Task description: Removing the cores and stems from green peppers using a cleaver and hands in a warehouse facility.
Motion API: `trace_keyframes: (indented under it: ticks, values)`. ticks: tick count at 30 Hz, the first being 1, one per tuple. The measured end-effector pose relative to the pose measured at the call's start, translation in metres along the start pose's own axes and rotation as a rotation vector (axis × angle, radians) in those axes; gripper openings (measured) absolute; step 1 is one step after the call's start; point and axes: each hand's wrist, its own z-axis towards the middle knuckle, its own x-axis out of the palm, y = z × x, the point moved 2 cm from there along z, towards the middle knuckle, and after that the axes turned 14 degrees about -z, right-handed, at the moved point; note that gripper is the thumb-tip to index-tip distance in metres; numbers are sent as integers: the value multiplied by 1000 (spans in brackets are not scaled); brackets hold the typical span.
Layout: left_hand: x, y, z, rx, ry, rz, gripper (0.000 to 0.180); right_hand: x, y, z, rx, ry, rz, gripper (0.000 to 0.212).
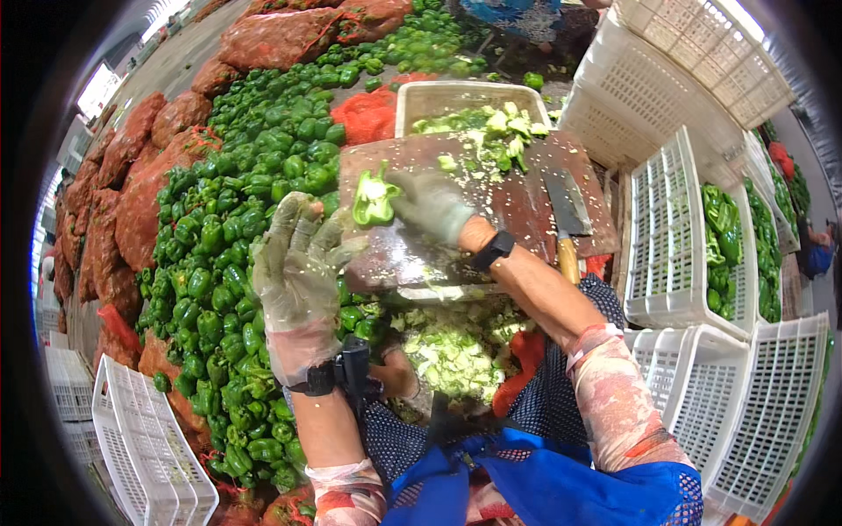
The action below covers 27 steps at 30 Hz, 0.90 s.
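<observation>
The right hand (431, 206) is gripping a halved green pepper (374, 198) over the board (395, 254); the left hand (298, 272) is spreading loose, released, near heaped peppers (215, 289).

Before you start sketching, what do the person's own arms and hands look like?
The left hand and right hand wear pale gloves, the left one thin and see-through. A black band circles the left wrist, with a boxy black piece; a black watch-like band the right. The sleeves are pale with reddish patches.
</observation>
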Motion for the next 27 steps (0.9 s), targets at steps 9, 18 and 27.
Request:
trace_keyframes:
  ticks: [9,18,27]
  values:
    - [-4,1,4,68,119,63,58,26,6,40,148,77,-101,44]
    - [-9,45,12,-156,-175,167,51,-23,-10,-24,-36,-190,244,51]
    - [15,60,4,-178,5,-29,53,-78,20,-99,-110,-306,534,33]
